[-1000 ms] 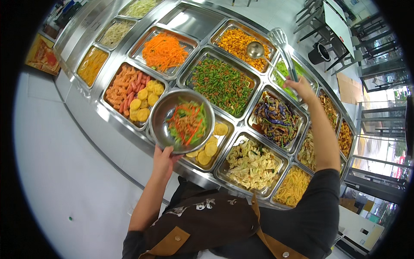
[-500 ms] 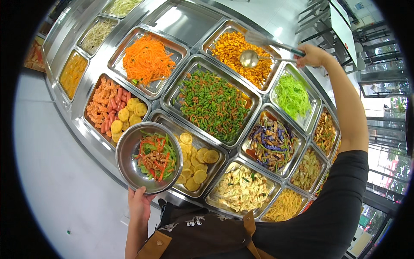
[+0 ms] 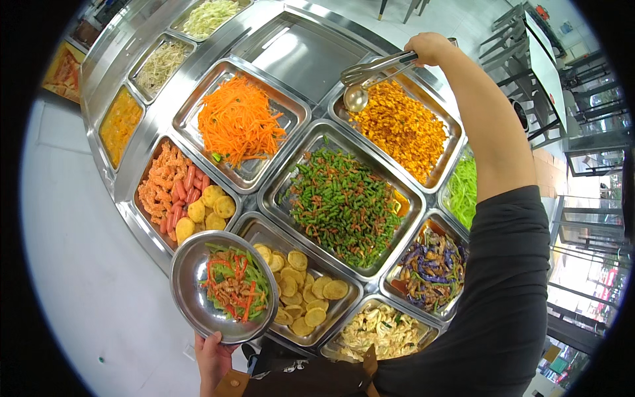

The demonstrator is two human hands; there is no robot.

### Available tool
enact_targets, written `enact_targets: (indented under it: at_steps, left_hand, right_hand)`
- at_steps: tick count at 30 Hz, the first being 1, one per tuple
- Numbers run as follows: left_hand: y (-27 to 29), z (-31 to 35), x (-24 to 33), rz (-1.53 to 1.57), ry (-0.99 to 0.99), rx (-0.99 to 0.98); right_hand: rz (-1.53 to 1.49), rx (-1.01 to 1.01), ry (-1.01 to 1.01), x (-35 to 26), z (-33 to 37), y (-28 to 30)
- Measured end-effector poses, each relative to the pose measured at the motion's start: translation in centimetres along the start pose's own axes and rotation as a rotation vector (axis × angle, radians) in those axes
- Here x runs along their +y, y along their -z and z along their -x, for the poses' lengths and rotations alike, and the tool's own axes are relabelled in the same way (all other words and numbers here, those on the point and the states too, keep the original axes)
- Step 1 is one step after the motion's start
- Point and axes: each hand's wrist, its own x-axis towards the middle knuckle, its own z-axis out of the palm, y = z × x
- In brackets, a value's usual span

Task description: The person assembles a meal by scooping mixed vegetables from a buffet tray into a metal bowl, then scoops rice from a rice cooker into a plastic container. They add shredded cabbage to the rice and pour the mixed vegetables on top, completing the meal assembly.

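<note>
My right hand (image 3: 430,49) is closed around metal serving tongs (image 3: 387,63) above the far right pan. One side ends in slotted loops, the other in a round spoon bowl (image 3: 356,98). The two ends stand apart with nothing visible between them. Orange-yellow chopped food (image 3: 400,129) fills the pan below. My left hand (image 3: 213,354) grips the near rim of a steel bowl (image 3: 186,281), tilted slightly. Inside the bowl lie green and red pepper strips with meat (image 3: 235,284). Its fingers under the bowl are hidden.
Around the bowl are pans of shredded carrot (image 3: 238,119), chopped green beans (image 3: 344,205), yellow round slices (image 3: 307,291), and sausages with fritters (image 3: 185,188). Purple eggplant (image 3: 433,268) and pale egg-like food (image 3: 377,331) lie nearer my right arm. Chairs and a table (image 3: 546,73) stand beyond.
My right hand has moved left and up, carrying the tongs toward the far edge of the orange-yellow food's pan. The view has shifted; the left hand still holds the bowl.
</note>
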Motion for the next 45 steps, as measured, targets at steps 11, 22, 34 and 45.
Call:
enact_targets:
  at_steps: [11,22,34,45]
  left_hand:
    - [0.5,-0.8,0.5,-0.009,-0.015,0.002]
    - [2.4,-1.4,1.6,-0.04,-0.1,-0.09]
    - [9.5,0.5,1.9,0.04,-0.202,-0.112]
    - [20.2,-6.0,11.3,0.109,-0.265,-0.213]
  right_hand:
    - [-0.152,0.706,-0.155,-2.7,-0.9,-6.7]
    - [-1.148,0.223,0.206,-22.1,27.2,-3.7]
    - [-0.202,0.214,0.609,-39.3,36.2,9.5]
    - [0.021,0.282,0.532,-55.0,33.6,17.9]
